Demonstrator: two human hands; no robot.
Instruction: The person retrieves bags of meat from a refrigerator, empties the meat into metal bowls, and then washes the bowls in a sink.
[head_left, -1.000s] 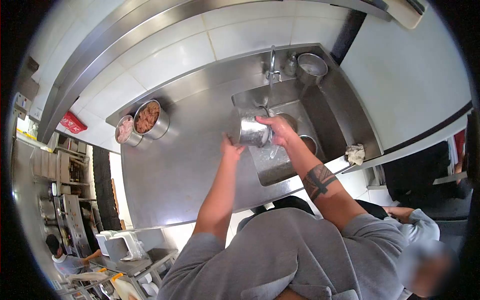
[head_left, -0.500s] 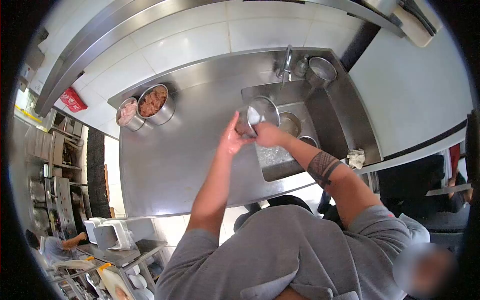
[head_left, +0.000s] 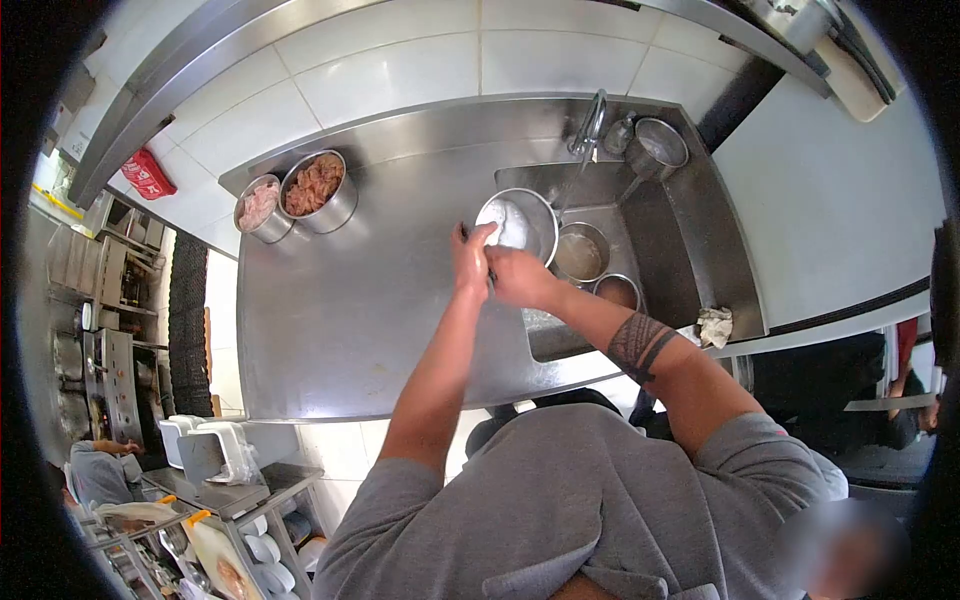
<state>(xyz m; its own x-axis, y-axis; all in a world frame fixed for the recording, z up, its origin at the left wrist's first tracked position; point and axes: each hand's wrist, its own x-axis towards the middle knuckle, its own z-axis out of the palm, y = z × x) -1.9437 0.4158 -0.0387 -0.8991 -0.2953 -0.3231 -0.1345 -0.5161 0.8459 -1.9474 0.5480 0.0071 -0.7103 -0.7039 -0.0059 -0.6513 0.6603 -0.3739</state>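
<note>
A round metal pot (head_left: 546,212) with white foam inside is tilted over the left edge of the sink, its mouth facing up towards me. At its left side is my left hand (head_left: 472,262), closed on the wall with the thumb over the rim. My right hand (head_left: 522,277) is closed at the near rim of the same pot, its fingertips hidden. Just right of the pot, the sink (head_left: 657,220) holds another metal pot (head_left: 583,252) with cloudy water and a smaller round container (head_left: 618,291). Water falls from the faucet (head_left: 592,125) behind them.
Two metal pots of raw meat, one reddish (head_left: 318,192) and one pale (head_left: 260,208), stand at the back left of the steel counter (head_left: 350,320). A metal pot (head_left: 657,148) and a glass bottle (head_left: 619,133) stand behind the sink. A crumpled cloth (head_left: 714,327) lies at its right corner.
The pot has tipped so its foamy inside faces me more. My left hand has gone from an open palm under it to a grip at its rim; my right hand has shifted left.
</note>
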